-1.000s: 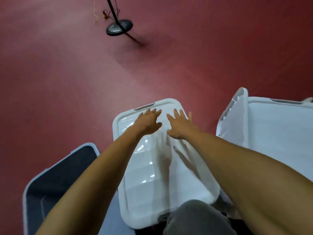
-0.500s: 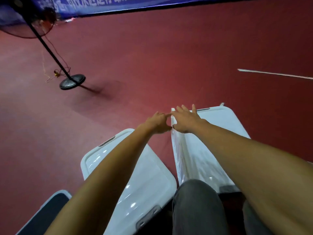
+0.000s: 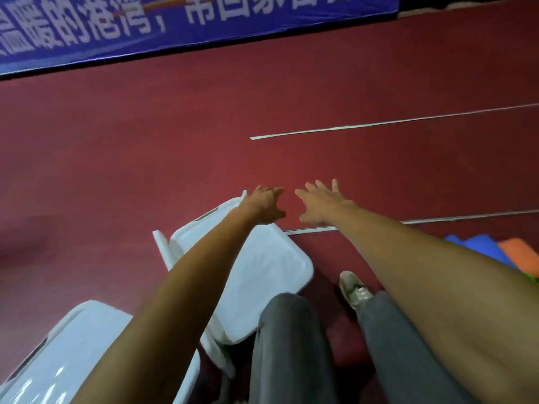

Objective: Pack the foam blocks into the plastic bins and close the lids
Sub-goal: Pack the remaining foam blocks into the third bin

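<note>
Two white plastic bins stand on the red floor with their lids on. One lidded bin [image 3: 271, 275] sits in the middle under my left forearm, the other lidded bin [image 3: 67, 354] is at the lower left. My left hand [image 3: 267, 207] reaches out past the middle bin's far edge with relaxed fingers and holds nothing. To its right, my right hand [image 3: 323, 204] is stretched out over bare floor with fingers spread, also empty. Blue and orange foam blocks [image 3: 495, 253] lie at the right edge, partly hidden behind my right arm.
My legs in grey trousers [image 3: 285, 345] and a light shoe [image 3: 354, 290] stand beside the middle bin. White lines [image 3: 379, 123] cross the red floor ahead. A blue banner with white characters [image 3: 175, 21] runs along the far wall.
My view swung right and up. Both hands came off the white lid they were pressing, passed over the second bin's edge and now hover beyond it over the floor.
</note>
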Tool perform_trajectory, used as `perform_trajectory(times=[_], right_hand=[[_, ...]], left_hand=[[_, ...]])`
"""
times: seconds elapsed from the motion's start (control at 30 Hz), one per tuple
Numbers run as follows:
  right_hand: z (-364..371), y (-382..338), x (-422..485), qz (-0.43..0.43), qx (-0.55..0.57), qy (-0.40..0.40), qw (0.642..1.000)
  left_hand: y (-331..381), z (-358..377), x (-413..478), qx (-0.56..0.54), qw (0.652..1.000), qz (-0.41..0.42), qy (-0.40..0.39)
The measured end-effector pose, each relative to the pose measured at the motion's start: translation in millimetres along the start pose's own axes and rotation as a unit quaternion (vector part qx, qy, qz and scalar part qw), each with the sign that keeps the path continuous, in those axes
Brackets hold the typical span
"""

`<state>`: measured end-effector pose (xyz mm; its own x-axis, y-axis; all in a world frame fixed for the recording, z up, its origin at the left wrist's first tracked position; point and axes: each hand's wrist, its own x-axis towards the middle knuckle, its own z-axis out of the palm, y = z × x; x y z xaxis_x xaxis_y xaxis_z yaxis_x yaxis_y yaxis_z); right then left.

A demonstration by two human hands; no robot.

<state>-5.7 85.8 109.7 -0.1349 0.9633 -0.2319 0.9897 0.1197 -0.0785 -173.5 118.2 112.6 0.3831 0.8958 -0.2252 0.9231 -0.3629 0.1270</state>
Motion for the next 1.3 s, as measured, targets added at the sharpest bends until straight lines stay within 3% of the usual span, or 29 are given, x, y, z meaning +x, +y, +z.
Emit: perform_trajectory(times=[0.3,0.7,1.17,1.3], right_hand=[[65,181,-66,0.188,0.038,-0.071,0.979],[176,334,-101,0.28,0.112,-0.15,0.941],[312,457,-146,0.417,0.171,-0.198,0.87],[332,479,-146,0.454,0.157,-0.174,0.859]], left_hand=[[153,36,61,0.038,0.991,0.117,-0.043],[324,143,148,0.125,0.958,0.225,-0.127],[459,293,215,0.273,0.868,0.376,-0.177],[482,319,222,0.249,0.874,0.365,-0.202]])
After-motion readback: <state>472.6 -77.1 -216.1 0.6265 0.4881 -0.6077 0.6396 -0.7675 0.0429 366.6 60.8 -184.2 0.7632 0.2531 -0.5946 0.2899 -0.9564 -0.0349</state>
